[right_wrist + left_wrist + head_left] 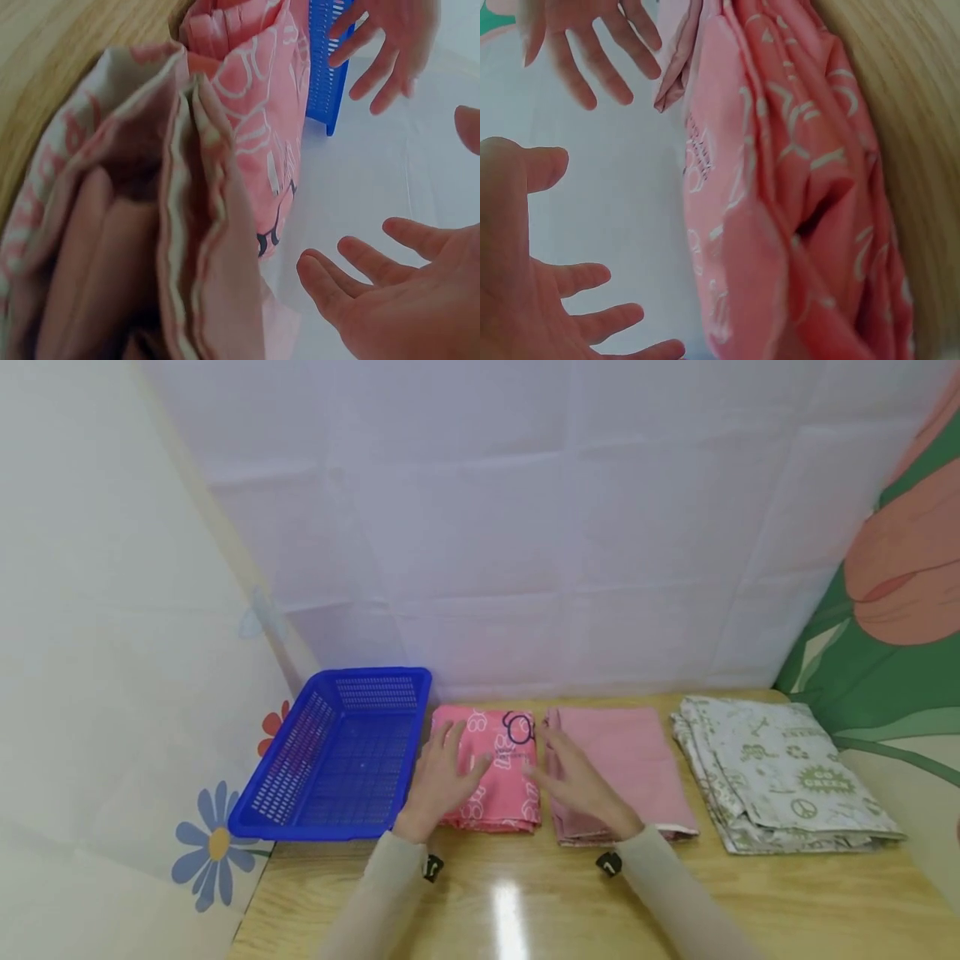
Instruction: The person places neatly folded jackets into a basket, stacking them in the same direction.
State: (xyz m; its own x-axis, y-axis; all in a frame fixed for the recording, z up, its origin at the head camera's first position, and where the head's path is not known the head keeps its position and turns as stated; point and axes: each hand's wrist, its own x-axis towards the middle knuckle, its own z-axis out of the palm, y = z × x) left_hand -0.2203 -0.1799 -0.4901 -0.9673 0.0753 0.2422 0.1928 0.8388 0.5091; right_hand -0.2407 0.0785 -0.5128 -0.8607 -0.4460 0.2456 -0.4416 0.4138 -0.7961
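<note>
A folded coral-pink cloth [480,806] with white line drawings lies on the table between my two hands. Over its left side hovers my left hand [441,777], fingers spread and holding nothing. My right hand [581,781] is above the gap between that cloth and a folded plain pink cloth [630,743], its fingers also apart and free. In the left wrist view, the coral cloth [735,187] shows its loose folded layers, with both hands above it. The right wrist view has the plain pink cloth's layered edge [180,225] close up.
A blue perforated plastic basket [352,777] stands at the left of the wooden table [465,893]. At the right lies a folded white cloth [787,768] with green print. A white sheet [480,543] hangs behind, and patterned fabric flanks both sides.
</note>
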